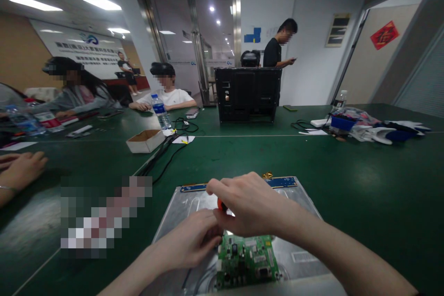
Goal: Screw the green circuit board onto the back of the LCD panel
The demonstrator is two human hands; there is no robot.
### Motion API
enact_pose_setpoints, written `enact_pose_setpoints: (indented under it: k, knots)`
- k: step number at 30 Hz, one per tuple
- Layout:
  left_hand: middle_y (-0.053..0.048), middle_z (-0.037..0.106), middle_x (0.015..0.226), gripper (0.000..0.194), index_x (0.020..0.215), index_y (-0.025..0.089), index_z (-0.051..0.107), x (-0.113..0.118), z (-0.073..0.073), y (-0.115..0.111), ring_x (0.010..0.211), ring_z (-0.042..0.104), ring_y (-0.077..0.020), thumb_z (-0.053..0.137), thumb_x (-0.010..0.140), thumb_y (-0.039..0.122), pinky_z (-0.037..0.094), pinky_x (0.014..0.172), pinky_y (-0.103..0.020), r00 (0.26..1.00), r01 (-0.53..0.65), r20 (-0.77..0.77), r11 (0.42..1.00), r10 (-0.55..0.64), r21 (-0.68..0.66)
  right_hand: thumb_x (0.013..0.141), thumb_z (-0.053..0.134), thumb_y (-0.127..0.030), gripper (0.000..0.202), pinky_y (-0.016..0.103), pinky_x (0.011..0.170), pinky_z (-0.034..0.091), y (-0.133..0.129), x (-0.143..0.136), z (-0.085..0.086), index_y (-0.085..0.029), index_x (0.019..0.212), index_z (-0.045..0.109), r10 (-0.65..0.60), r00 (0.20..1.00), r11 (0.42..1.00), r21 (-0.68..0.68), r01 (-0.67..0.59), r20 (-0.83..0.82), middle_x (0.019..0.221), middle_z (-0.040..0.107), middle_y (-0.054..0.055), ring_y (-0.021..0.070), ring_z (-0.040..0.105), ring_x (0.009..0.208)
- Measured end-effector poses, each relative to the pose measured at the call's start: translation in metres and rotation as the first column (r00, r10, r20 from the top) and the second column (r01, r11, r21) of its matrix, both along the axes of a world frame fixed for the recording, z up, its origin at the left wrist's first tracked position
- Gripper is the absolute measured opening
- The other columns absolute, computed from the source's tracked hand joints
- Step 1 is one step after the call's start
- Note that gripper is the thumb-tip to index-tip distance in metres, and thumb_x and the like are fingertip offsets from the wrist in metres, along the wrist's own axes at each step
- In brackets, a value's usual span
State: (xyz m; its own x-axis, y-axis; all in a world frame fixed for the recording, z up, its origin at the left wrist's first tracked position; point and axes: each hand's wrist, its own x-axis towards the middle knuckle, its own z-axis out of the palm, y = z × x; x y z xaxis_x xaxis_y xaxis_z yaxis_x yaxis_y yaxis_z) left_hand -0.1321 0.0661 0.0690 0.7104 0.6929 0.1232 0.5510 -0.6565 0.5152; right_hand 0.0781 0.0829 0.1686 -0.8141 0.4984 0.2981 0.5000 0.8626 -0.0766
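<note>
My right hand [249, 203] is closed around an orange-and-black screwdriver [221, 204]; only part of its handle shows, and the shaft and tip are hidden. Beside it, my left hand [194, 238] has curled fingers at the upper left edge of a green circuit board [248, 259]; what they pinch, if anything, is hidden. The board lies on the silvery metal back of a flat display panel [305, 231]. Along the panel's far edge runs a narrow blue circuit strip [286, 181]. Small gold-coloured pieces [267, 175] sit just behind that strip.
A black casing [248, 95] stands across the green table [374, 185]. Left of centre are a small open box [145, 141], black cables [169, 159] and a water bottle [160, 112]. Bags and gloves [388, 132] lie at right. Another person's hand [24, 171] rests at left.
</note>
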Motion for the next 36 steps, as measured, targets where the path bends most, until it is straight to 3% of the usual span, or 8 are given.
enact_pose_setpoints:
  k: [11,24,36]
  knots:
    - [-0.003,0.060,0.077,0.009,0.082,0.019,0.055,0.0009,-0.0017,-0.0020,0.066,0.053,-0.0183,0.049,0.089,0.018,0.039,0.061,-0.030,0.999,-0.046,-0.024,0.999,0.046,0.013,0.092,0.052,-0.028,0.015,0.031,0.048,0.017,0.0010,0.0003,-0.0017,-0.019,0.104,0.053,-0.001,1.000,1.000,0.018,0.002,-0.025,0.087,0.073,0.003,0.0158,0.060,0.063]
    - [-0.002,0.060,0.077,0.008,0.085,0.020,0.053,0.0026,0.0018,-0.0026,0.064,0.053,-0.0184,0.048,0.088,0.015,0.038,0.061,-0.030,1.000,-0.018,-0.014,1.000,0.018,0.009,0.093,0.052,-0.028,0.015,0.030,0.048,0.018,0.0006,0.0012,0.0008,-0.019,0.105,0.054,0.002,1.000,1.000,0.016,-0.001,-0.022,0.086,0.071,0.002,0.0149,0.057,0.062]
    - [-0.005,0.065,0.084,0.008,0.088,0.020,0.057,0.0007,0.0009,-0.0047,0.072,0.057,-0.0212,0.050,0.085,0.017,0.042,0.066,-0.032,0.997,-0.067,-0.028,0.996,0.068,0.052,0.093,0.051,-0.029,0.015,0.029,0.050,0.018,0.0009,0.0013,0.0009,-0.019,0.104,0.055,-0.002,0.999,1.000,-0.001,0.002,-0.042,0.086,0.070,0.002,0.0129,0.052,0.060]
